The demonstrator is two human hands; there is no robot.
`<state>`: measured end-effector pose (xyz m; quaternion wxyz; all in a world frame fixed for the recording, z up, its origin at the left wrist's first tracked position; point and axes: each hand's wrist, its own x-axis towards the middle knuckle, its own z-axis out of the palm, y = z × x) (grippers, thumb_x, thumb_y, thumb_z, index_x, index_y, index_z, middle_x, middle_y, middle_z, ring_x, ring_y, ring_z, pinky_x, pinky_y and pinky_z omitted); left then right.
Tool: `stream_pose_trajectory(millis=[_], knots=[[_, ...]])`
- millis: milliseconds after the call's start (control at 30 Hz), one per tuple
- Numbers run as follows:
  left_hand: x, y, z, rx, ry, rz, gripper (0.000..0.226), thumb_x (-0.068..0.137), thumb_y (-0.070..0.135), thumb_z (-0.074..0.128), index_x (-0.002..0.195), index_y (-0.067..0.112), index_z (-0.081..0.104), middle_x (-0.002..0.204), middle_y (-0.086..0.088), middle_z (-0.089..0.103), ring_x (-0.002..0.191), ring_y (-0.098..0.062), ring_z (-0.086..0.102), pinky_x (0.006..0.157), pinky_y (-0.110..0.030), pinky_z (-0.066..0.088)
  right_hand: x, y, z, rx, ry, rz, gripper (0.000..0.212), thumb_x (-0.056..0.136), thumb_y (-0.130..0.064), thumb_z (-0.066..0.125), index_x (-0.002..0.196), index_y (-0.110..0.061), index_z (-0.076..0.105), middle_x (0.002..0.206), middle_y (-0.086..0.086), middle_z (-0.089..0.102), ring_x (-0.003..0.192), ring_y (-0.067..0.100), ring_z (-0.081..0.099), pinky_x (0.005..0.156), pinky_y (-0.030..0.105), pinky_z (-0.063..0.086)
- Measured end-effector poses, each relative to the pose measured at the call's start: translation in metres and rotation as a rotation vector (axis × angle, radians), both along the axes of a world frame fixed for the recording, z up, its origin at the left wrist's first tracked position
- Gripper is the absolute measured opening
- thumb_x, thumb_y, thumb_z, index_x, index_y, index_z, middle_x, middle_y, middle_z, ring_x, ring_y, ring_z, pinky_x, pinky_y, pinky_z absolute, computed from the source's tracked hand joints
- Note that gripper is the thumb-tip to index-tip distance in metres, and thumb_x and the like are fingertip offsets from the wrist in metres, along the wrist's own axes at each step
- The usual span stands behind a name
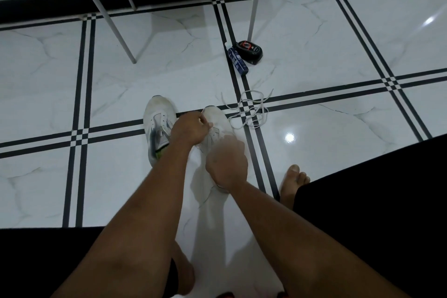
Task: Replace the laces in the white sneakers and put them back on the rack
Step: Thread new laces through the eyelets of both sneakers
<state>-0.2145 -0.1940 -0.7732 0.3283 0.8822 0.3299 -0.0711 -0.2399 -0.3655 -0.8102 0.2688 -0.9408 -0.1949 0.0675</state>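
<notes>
- I see 2 white sneakers on the marble floor (pixel 338 43), side by side with toes pointing away from me; the right sneaker (pixel 219 121) is the one being worked on, the left sneaker (pixel 158 123) stands just beside it, untouched, its eyelets bare and tongue showing
- My left hand (pixel 191 129) sits over the right sneaker's lacing area, fingers curled down and pinching something white at the eyelets; I read it as a lace end, though it is too small to be sure
- My right hand (pixel 227 164) is motion-blurred over the rear of the same sneaker, fingers curled; I cannot tell what, if anything, it grips
- A loose white lace (pixel 251 110) lies in a tangled heap on the floor just right of the right sneaker, crossing the black tile lines
- Farther off, a dark blue can (pixel 238 60) lies on its side, touching or nearly touching a black rounded case with a red ring (pixel 250 51)
- Grey metal legs of a rack or frame (pixel 113 22) stand at the top, well apart from the sneakers
- A bare foot (pixel 292 181) rests on the floor at the right, next to dark clothing
</notes>
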Motion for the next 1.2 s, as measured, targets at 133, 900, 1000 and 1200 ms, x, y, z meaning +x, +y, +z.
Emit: stream_pose_trajectory(millis=[133, 900, 1000, 1200], knots=[[-0.004, -0.003, -0.005, 0.124, 0.064, -0.083, 0.026, 0.087, 0.056, 0.071, 0.091, 0.031, 0.074, 0.100, 0.009, 0.071, 0.096, -0.019, 0.065, 0.083, -0.037, 0.055, 0.000, 0.000, -0.002, -0.010, -0.011, 0.003, 0.042, 0.086, -0.043, 0.056, 0.116, -0.015, 0.063, 0.134, 0.003, 0.056, 0.120, 0.027, 0.050, 0.076, 0.047, 0.059], [-0.011, -0.015, 0.016, 0.559, -0.048, 0.019, 0.024, 0.087, 0.022, 0.061, 0.109, 0.012, 0.065, 0.120, -0.014, 0.058, 0.110, -0.036, 0.055, 0.088, -0.048, 0.044, 0.000, 0.000, 0.000, 0.014, 0.010, -0.014, 0.044, 0.085, -0.046, 0.053, 0.115, -0.015, 0.066, 0.128, 0.000, 0.057, 0.118, 0.023, 0.049, 0.074, 0.044, 0.058], [-0.009, -0.030, 0.007, 0.099, 0.009, 0.211, 0.044, 0.093, 0.049, 0.056, 0.094, 0.008, 0.071, 0.096, -0.011, 0.073, 0.092, -0.032, 0.069, 0.073, -0.036, 0.051, 0.004, 0.002, 0.001, 0.080, 0.089, -0.061, 0.046, 0.088, -0.057, 0.052, 0.106, -0.018, 0.067, 0.118, -0.004, 0.061, 0.115, 0.018, 0.048, 0.075, 0.038, 0.052], [-0.016, -0.038, -0.012, -0.149, -0.043, 0.394, 0.039, 0.086, 0.050, 0.075, 0.067, 0.016, 0.068, 0.068, 0.003, 0.067, 0.079, -0.022, 0.068, 0.071, -0.028, 0.044, 0.037, 0.005, 0.002, 0.319, 0.434, -0.264, 0.043, 0.089, -0.050, 0.032, 0.077, -0.018, 0.058, 0.091, 0.003, 0.063, 0.094, 0.027, 0.058, 0.085, 0.040, 0.045]])
